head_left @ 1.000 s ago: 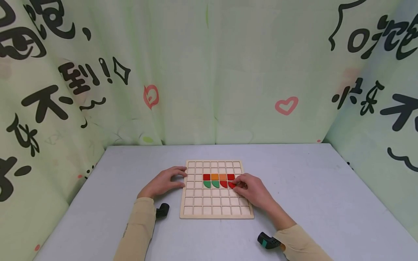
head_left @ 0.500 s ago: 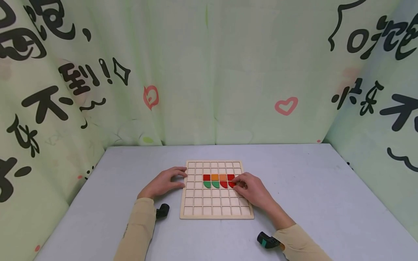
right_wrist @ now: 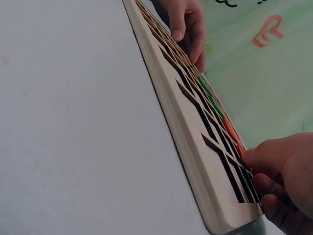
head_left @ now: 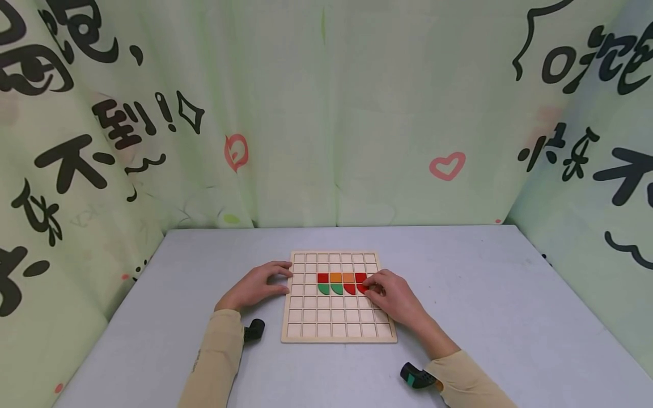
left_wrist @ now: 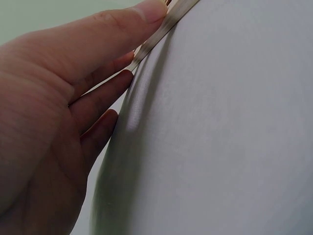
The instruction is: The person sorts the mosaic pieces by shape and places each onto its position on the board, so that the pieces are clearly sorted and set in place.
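Note:
A square wooden grid board lies on the white table. My left hand rests against its left edge, thumb and fingers spread; in the left wrist view the thumb and fingertips touch the rim. At the board's right side, my right hand pinches a red quarter-circle piece at the end of a row, partly hidden by the fingers. That row also has a red quarter-circle and two green ones. Above it sit red squares at both ends and orange squares between.
White table surface surrounds the board. Printed curtains stand behind the table and along both sides. Black devices sit at the left wrist and right wrist.
The red quarter-circle under my right fingers has settled slightly into its cell since one second ago. Both hands stay almost still.

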`<state>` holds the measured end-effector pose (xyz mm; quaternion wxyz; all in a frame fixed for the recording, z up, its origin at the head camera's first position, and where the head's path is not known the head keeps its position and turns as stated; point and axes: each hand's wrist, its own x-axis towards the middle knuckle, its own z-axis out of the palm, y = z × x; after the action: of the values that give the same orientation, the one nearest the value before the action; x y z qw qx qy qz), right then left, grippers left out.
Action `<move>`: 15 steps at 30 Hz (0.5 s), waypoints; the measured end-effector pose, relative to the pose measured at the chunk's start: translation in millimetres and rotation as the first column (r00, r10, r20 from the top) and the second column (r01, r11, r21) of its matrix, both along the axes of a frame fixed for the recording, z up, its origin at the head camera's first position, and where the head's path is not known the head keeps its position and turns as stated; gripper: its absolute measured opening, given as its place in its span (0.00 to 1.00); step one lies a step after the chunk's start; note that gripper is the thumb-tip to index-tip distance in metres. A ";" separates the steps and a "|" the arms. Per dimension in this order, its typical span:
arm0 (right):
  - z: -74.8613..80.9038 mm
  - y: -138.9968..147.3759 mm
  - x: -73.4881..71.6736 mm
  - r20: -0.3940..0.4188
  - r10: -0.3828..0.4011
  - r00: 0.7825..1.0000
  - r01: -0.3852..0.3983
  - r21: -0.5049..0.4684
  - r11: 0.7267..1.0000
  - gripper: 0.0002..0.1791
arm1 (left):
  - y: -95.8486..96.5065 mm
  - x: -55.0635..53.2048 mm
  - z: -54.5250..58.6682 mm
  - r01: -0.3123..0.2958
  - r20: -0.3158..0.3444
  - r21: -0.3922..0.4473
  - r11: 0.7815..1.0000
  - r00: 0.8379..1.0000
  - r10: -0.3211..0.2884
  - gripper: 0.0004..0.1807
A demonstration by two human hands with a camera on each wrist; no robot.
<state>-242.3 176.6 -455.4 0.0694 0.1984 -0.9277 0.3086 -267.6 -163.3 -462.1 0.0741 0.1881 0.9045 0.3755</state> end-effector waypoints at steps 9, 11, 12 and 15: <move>-0.8 -0.3 0.3 -0.007 -0.008 1.000 0.008 0.017 1.000 0.06 | 0.4 0.0 -0.8 -0.004 -0.001 0.004 1.000 1.000 0.004 0.19; -0.7 -0.5 0.9 -0.009 -0.007 1.000 0.007 0.013 1.000 0.06 | 0.2 -0.3 -1.1 -0.002 -0.003 0.002 1.000 1.000 0.002 0.19; -0.8 -0.5 1.1 -0.011 -0.007 1.000 0.008 0.011 1.000 0.06 | 0.1 -0.5 -1.2 -0.001 -0.003 0.002 1.000 1.000 0.001 0.19; -1.0 -0.4 1.8 -0.026 -0.008 1.000 0.009 0.003 1.000 0.06 | -0.3 -1.2 -1.5 0.000 -0.003 -0.002 1.000 1.000 0.000 0.19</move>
<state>-240.5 176.3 -456.4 0.0823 0.1985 -0.9281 0.3042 -268.8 -163.5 -463.6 0.0727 0.1886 0.9050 0.3742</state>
